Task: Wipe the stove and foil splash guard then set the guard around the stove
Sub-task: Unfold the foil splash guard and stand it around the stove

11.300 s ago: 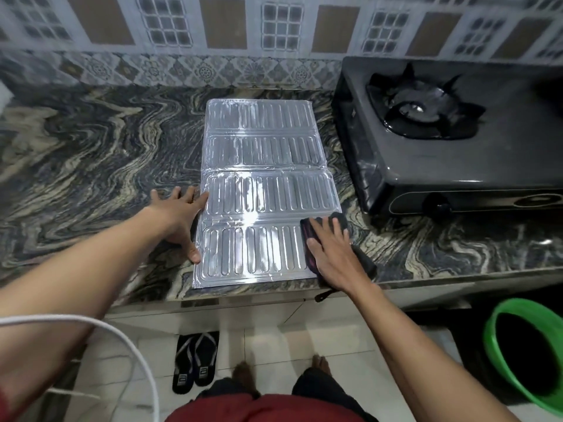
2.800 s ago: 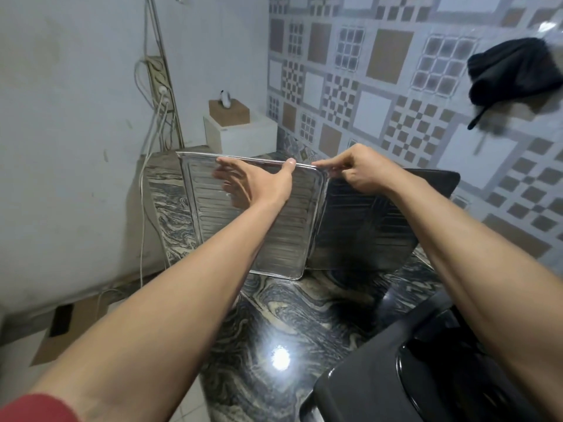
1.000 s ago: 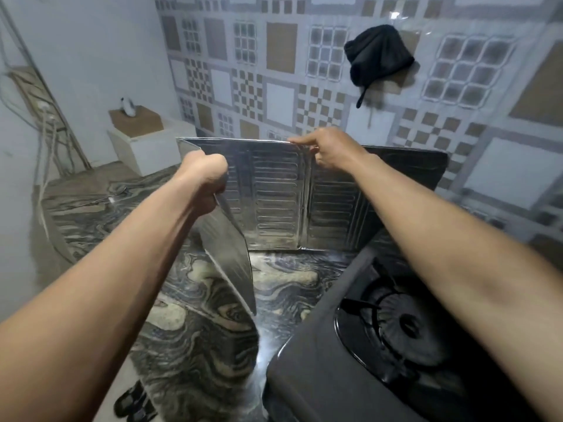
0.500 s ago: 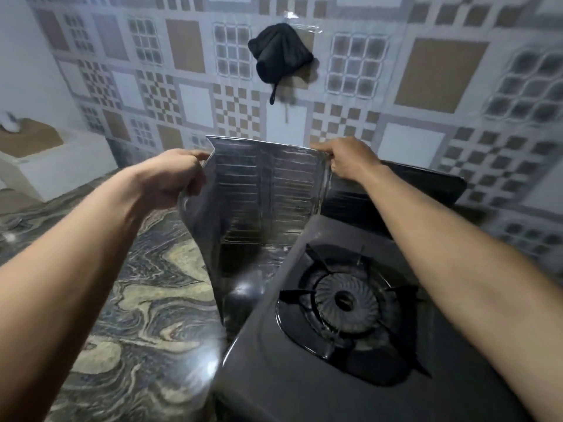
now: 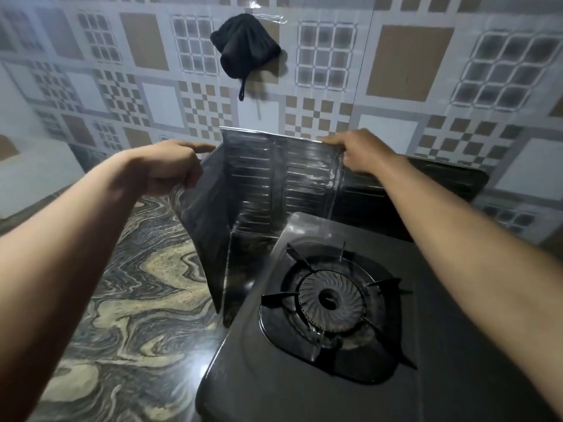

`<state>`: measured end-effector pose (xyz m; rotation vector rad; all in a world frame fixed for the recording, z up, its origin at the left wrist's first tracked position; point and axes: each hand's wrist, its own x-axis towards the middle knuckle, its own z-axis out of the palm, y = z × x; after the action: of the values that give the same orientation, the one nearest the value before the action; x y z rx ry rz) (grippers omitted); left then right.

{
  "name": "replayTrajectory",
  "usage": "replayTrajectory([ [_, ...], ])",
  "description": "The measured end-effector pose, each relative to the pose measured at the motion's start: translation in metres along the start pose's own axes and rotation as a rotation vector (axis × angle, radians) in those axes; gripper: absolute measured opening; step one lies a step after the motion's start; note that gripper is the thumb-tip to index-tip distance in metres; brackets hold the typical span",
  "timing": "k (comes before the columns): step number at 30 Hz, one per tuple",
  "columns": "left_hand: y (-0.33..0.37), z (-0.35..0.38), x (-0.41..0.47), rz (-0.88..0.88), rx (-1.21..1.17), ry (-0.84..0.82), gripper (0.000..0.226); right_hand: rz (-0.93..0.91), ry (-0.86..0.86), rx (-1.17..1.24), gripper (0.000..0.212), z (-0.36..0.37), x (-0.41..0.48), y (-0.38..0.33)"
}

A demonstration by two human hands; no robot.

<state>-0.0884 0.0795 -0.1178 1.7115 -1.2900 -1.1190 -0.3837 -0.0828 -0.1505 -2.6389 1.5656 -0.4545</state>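
The guard stands upright on the counter, folded into panels that wrap the far left corner of the stove. One panel runs along the stove's left side, its lower edge resting on the counter just beside the stove's wall; the ribbed middle panels stand behind the stove's back edge, and a darker panel carries on to the right behind it, in front of the tiled wall. The left hand grips the top of the side panel near the fold, fingers curled over the edge and the forefinger stretched along it. The right hand pinches the top edge of the back panels, thumb on the near face and fingers over the rim. The stove's burner sits in its black grate, uncovered, near the stove's middle. Above the guard, a black cloth hangs bunched on the wall, a loop dangling below it. To the left of the stove the marbled counter lies bare up to the guard's foot.
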Motion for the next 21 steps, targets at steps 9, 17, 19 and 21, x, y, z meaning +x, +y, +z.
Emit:
replayTrajectory([
  [9, 0.01, 0.029, 0.035, -0.035, 0.097, -0.247, 0.097, 0.215, -0.107, -0.137, 0.052, -0.037, -0.033, 0.078],
  [17, 0.013, 0.06, 0.042, 0.043, 0.106, -0.114, 0.085, 0.023, -0.005, -0.031, 0.063, 0.002, -0.003, 0.06],
  [19, 0.014, 0.067, 0.043, 0.055, 0.133, -0.081, 0.079, -0.027, 0.055, -0.008, 0.06, 0.014, 0.002, 0.06],
  [21, 0.018, 0.077, 0.041, 0.028, 0.136, -0.098, 0.072, -0.068, 0.136, -0.02, 0.06, 0.021, 0.003, 0.063],
])
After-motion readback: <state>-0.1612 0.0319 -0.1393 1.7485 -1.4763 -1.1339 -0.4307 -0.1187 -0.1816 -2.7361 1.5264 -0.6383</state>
